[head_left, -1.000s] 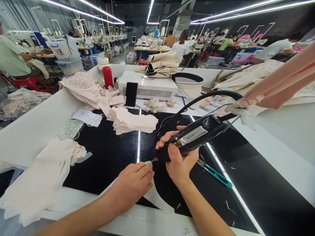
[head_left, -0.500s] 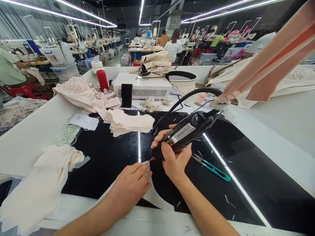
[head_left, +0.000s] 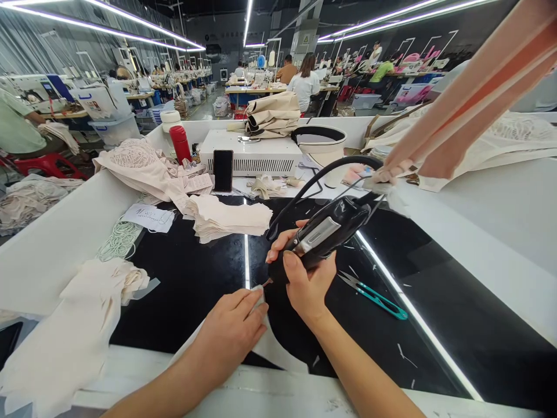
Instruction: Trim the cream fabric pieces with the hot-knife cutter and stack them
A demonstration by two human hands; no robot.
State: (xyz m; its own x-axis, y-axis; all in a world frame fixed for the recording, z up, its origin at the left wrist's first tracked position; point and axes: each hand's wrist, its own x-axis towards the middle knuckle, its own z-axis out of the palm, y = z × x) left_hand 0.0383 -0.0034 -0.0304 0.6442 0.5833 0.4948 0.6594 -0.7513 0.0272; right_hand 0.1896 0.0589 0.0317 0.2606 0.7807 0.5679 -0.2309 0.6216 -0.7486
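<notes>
Head view, from the left: a person in a pale green top [head_left: 17, 122] sits at the upper left on a red stool [head_left: 46, 165], above a heap of pale cloth [head_left: 32, 203] at the left edge. Cream fabric pieces [head_left: 65, 331] spread over the lower left corner, and just above them lie a bundle of light green cord [head_left: 118, 239] and a white paper [head_left: 150, 217] with writing. Left of centre in the upper half, a red bottle [head_left: 180, 144] stands near a dark phone [head_left: 223, 171] propped upright; below the phone rests a stack of cream pieces [head_left: 232, 217]. At lower centre, the left hand [head_left: 235, 328] lies palm down with its fingers together on a pale piece [head_left: 278, 347] on the black work surface [head_left: 187, 290]; I cannot tell whether it pinches the piece or only presses it. Right of it, at the middle, the right hand [head_left: 307, 281] is wrapped around a black handheld tool [head_left: 333, 226], whose copper-coloured tip points down beside the left fingertips; contact is unclear. Teal-handled snips [head_left: 378, 299] lie to the right, and a pink cloth strip [head_left: 474, 98] slants across the upper right, its knotted end by the tool's cable.
</notes>
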